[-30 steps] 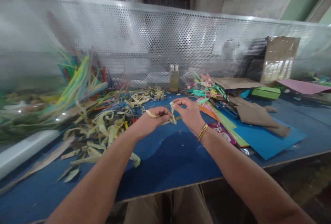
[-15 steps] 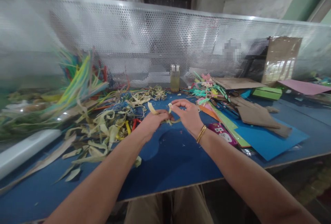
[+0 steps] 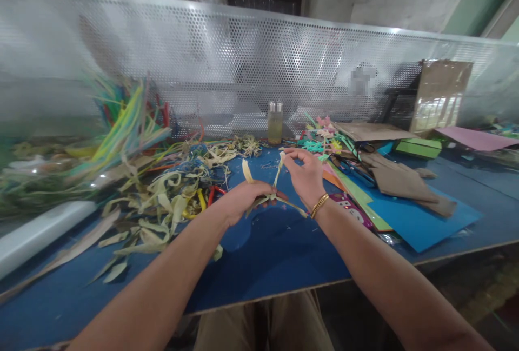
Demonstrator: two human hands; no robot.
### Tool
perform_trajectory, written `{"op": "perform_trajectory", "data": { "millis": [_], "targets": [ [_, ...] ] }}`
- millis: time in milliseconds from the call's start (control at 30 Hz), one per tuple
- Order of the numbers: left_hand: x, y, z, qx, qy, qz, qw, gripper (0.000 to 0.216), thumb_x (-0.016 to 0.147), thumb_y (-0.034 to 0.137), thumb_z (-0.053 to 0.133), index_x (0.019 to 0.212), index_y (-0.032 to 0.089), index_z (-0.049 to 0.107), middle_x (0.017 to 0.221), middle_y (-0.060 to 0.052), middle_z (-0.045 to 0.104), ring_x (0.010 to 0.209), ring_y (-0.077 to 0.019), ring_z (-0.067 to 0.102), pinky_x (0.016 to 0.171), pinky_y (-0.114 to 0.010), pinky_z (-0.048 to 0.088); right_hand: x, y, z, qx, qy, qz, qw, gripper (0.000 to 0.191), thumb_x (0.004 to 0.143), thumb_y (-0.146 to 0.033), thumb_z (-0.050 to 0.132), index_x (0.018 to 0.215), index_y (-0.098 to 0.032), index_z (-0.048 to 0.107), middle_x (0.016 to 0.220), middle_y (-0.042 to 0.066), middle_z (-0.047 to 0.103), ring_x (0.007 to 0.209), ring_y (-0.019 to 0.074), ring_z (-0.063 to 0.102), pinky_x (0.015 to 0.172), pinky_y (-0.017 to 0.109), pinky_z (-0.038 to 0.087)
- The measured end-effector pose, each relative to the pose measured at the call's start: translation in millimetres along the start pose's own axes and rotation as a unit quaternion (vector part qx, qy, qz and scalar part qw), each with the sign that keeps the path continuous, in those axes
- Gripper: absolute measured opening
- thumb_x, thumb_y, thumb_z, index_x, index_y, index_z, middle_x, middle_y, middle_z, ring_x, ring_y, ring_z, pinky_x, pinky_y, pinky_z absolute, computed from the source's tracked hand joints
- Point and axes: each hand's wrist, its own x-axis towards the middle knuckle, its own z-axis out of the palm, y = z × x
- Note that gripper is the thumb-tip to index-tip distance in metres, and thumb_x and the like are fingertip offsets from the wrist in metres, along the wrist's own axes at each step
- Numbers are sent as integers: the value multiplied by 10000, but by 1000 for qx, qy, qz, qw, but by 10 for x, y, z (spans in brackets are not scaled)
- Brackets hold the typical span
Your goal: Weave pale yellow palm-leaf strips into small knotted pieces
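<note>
Over the blue table, my left hand (image 3: 256, 195) is closed on a small piece made of pale dried-leaf strips (image 3: 273, 197), whose arms stick out on several sides. One wide strip end (image 3: 247, 171) rises above that hand. My right hand (image 3: 304, 170), with a gold bracelet at the wrist, pinches the top of another pale strip (image 3: 279, 167) and holds it taut, up from the middle of the piece. A thin arm of the piece points right, below my right hand. My left fingertips are partly hidden behind the strips.
Left of my hands lies a heap of curled dried strips (image 3: 162, 216) with yellow- and red-handled tools (image 3: 200, 202). A glass jar (image 3: 274, 124) stands at the back. To the right are blue paper (image 3: 430, 226), cardboard pieces (image 3: 399, 178) and a pink case (image 3: 351, 207).
My right hand has moved slightly right, drawing the strip out longer and taut. My left hand has turned and lowered slightly, so the piece's middle and its right-hand arm now show.
</note>
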Motion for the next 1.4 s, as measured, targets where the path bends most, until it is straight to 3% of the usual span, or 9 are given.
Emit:
{"op": "perform_trajectory", "data": {
  "millis": [267,433,533,667,800,1000,1167,1400],
  "targets": [
    [-24,13,-4,-11,-31,5,999,235,759,298,565,741,200,778,669,-42,660,604,-139,514,547,-236,405,23,-6,-21,-11,20,-4,1000,130,733,-255,611,613,-206,616,954,46,699,931,201,628,889,358,452],
    [-9,11,-16,-48,-14,-4,999,230,766,362,621,802,192,772,706,-46,658,632,-137,533,570,-235,422,71,43,-23,15,12,20,1000,160,762,-324,608,666,-197,624,872,48,695,860,188,632,824,328,473],
    [17,19,-30,-120,34,9,992,265,758,390,655,889,180,750,760,-46,666,663,-133,558,633,-245,448,86,56,-14,71,-70,101,990,244,811,-412,559,728,-192,622,770,42,685,738,171,635,722,311,497],
    [65,1,-85,-168,111,56,978,224,749,380,671,829,170,684,744,-25,637,661,-129,562,620,-244,447,38,5,-2,154,-237,181,942,366,857,-521,491,765,-193,624,789,65,698,679,173,647,672,328,520],
    [95,-30,-161,-163,161,72,971,265,768,424,646,873,181,642,694,2,593,593,-113,519,502,-226,365,6,-64,-40,116,-332,118,929,331,883,-486,467,784,-203,607,738,38,671,635,156,619,653,312,503],
    [56,26,-135,-110,178,87,974,329,681,442,734,853,183,627,675,14,587,601,-111,516,513,-235,345,26,-135,-94,9,-285,-32,958,191,852,-355,531,739,-209,583,689,-16,597,655,120,546,641,244,436],
    [51,29,-78,-38,247,112,962,308,628,375,764,827,205,602,588,45,566,555,-117,497,530,-253,352,26,-140,-89,-7,-268,-50,962,148,829,-321,564,743,-207,603,709,-11,615,673,122,549,649,246,431],
    [85,-36,-65,-14,281,146,948,234,665,389,724,779,213,620,599,42,538,553,-106,459,511,-240,339,85,-82,-124,-38,-270,-61,960,172,828,-334,565,720,-205,601,683,-10,610,636,121,526,623,249,412]
  ]
}}
